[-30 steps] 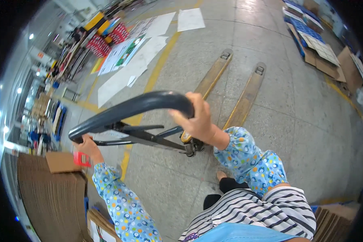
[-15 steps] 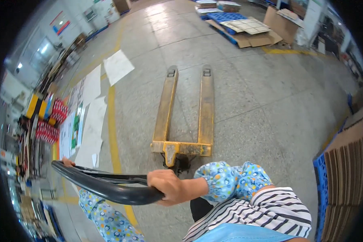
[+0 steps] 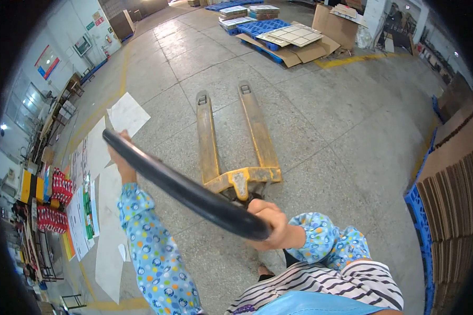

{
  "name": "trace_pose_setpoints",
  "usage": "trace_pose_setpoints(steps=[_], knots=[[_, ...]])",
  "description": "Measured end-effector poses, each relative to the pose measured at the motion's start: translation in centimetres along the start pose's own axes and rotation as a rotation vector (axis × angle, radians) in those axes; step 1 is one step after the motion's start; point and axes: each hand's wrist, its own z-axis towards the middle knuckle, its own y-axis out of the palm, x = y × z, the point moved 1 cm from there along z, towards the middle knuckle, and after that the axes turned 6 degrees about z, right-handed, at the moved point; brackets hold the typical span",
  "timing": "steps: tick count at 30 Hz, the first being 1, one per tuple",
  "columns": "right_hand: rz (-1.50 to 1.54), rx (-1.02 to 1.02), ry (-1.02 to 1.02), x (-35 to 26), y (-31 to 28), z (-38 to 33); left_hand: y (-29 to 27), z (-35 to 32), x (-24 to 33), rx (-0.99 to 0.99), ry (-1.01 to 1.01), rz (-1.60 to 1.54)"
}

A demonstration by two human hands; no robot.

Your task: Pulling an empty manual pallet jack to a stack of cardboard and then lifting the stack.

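A wide warehouse floor of grey speckled concrete slabs (image 3: 320, 105) with painted yellow lines spreads out under the camera. At its middle stands a yellow steel pallet jack (image 3: 236, 157), its two long forks lying flat on the floor and pointing away from the person, nothing loaded on them. Its black tubular loop handle (image 3: 184, 191) slants across the view from upper left to lower right, tilted back toward the person's body.

The right hand (image 3: 270, 226) is clenched around the near, lower end of the black handle, fingers wrapped over the bar. The left hand (image 3: 122, 157) is up at the far, upper end of the bar; it touches the bar, but the bar hides the fingers, so I cannot tell whether it grasps the bar. Both forearms wear blue sleeves with coloured dots.

To steer well, I judge that both hands should stay spread apart on the bar as they are, so the wheel end turns evenly, and that the forks should be kept in line with the open floor ahead.

Farther out, white paper sheets (image 3: 126, 113) lie on the floor to the left. Blue plastic pallets (image 3: 257, 26) with flattened brown cardboard (image 3: 305, 52) sit beyond the fork tips, well apart. A stack of upright corrugated cardboard sheets (image 3: 452, 189) stands on the right.
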Motion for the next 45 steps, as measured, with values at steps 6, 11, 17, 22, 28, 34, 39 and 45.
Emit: trace_pose_setpoints(steps=[6,11,17,22,28,34,39,45], knots=[[-0.094,0.058,0.045,3.8,-6.9,5.6,10.0,4.8,1.1,-0.061,-0.013,-0.033],[-0.468,0.436,0.088,9.7,-16.8,2.5,19.9,3.5,3.3,0.026,0.271,0.074],[-0.374,0.729,0.172,17.5,-29.8,15.1,25.3,2.1,5.6,0.076,0.185,0.169],[-0.311,0.72,0.269,25.8,-37.5,23.0,31.8,2.3,5.7,0.156,0.328,0.184],[-0.301,0.672,0.248,29.6,-38.4,24.6,32.5,3.0,4.1,0.225,0.327,0.237],[-0.264,0.69,0.222,30.3,-38.0,24.2,32.7,2.1,3.7,0.149,0.236,0.127],[-0.32,0.681,0.287,32.5,-38.5,24.2,33.5,3.1,2.8,0.142,0.235,0.171],[-0.355,0.708,0.279,34.5,-40.3,25.1,35.3,5.0,3.0,0.168,0.358,0.263]])
